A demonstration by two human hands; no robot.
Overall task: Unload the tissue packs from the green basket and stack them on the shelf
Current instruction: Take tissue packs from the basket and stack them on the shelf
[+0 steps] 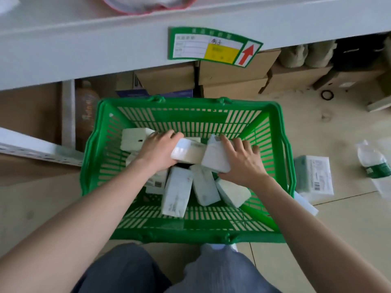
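The green basket stands on the floor in front of my knees, below the white shelf. Several pale green-and-white tissue packs lie loose in it, among them one upright pack near the middle and one at the back left. My left hand grips a white tissue pack lifted above the pile. My right hand grips another tissue pack, tilted against the first one. Both hands are inside the basket.
A shelf label with a red arrow hangs from the shelf edge. Cardboard boxes sit under the shelf behind the basket. On the floor to the right lie a large tissue bundle and a plastic bottle.
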